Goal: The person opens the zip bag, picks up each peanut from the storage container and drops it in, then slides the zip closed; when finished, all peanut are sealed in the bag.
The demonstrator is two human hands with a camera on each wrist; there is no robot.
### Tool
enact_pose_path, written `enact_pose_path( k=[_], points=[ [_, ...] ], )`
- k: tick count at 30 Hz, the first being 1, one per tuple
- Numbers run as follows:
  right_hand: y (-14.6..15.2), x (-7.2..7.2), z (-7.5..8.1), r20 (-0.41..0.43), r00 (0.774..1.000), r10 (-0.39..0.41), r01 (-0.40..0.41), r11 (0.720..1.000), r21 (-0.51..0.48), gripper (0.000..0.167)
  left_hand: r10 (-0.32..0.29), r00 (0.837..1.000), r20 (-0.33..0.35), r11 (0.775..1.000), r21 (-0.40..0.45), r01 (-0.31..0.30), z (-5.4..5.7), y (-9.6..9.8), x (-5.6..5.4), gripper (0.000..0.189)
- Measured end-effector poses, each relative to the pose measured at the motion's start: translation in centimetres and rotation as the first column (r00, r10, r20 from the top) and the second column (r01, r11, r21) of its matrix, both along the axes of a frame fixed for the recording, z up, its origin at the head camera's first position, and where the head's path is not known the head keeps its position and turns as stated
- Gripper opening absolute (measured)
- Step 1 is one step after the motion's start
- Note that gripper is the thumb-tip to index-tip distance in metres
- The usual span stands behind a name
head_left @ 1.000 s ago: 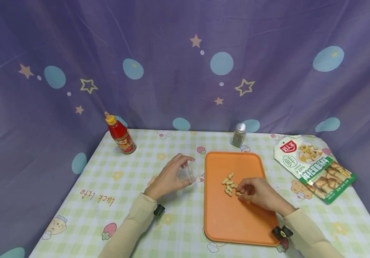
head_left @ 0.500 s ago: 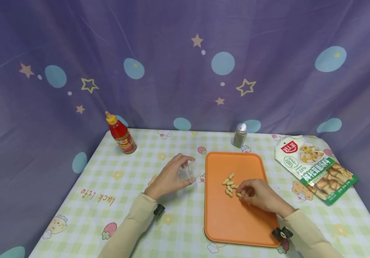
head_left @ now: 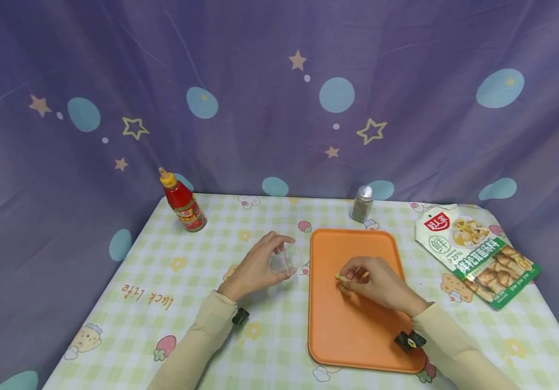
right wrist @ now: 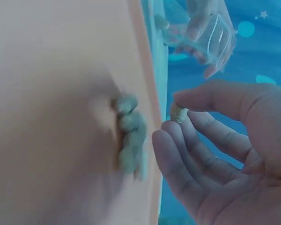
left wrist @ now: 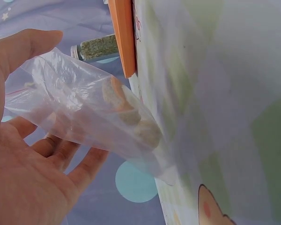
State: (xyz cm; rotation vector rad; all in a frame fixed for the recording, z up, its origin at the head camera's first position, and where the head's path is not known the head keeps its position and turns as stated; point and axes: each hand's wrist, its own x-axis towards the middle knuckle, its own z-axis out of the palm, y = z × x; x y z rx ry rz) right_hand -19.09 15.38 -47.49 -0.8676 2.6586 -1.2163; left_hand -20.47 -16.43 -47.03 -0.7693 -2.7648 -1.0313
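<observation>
My left hand (head_left: 260, 265) holds a clear plastic bag (left wrist: 70, 101) by its mouth, thumb on one side and fingers on the other, left of the orange tray (head_left: 343, 341). A couple of peanuts (left wrist: 147, 133) show in the bottom of the bag, near the tablecloth. Over the tray, my right hand (head_left: 377, 279) pinches one peanut (right wrist: 179, 113) between thumb and fingertips, lifted off the tray surface. Beneath and beside it, a small cluster of peanuts (right wrist: 131, 131) lies on the tray; in the head view the hand hides most of them.
A red sauce bottle (head_left: 185, 206) with a yellow cap stands at the back left. Behind the tray is a glass shaker (head_left: 361, 205) with a metal top. A green and white food packet (head_left: 476, 254) lies to the right on the checked tablecloth (head_left: 211, 249).
My right hand has moved left and slightly up from the right edge of the peanut cluster, now covering most of it and holding a peanut. The left hand and bag stay in place.
</observation>
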Motion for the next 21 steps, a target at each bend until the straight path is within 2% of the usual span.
enact_pose_path(
  k=[4, 12, 16, 21],
  points=[
    [-1.5, -0.3, 0.9, -0.001, 1.0, 0.009, -0.009, 0.999, -0.034, 0.011, 0.0, 1.0, -0.02, 1.0, -0.004, 0.0, -0.1, 0.1, 0.0, 0.064],
    [-4.4, -0.8, 2.9, 0.075, 0.997, 0.006, 0.004, 0.992, -0.125, 0.013, -0.008, 1.0, -0.016, 1.0, 0.005, 0.008, -0.2, 0.1, 0.1, 0.063],
    [-5.7, -1.0, 3.6, 0.062, 0.998, 0.028, -0.019, 0.99, -0.143, 0.014, -0.016, 1.0, -0.023, 1.0, -0.003, 0.016, -0.2, 0.1, 0.1, 0.064],
    [-6.9, -1.2, 4.0, 0.04, 0.998, 0.046, -0.039, 0.988, -0.147, 0.014, -0.018, 1.0, 0.0, 1.0, -0.013, 0.018, -0.2, 0.1, 0.0, 0.065]
  ],
)
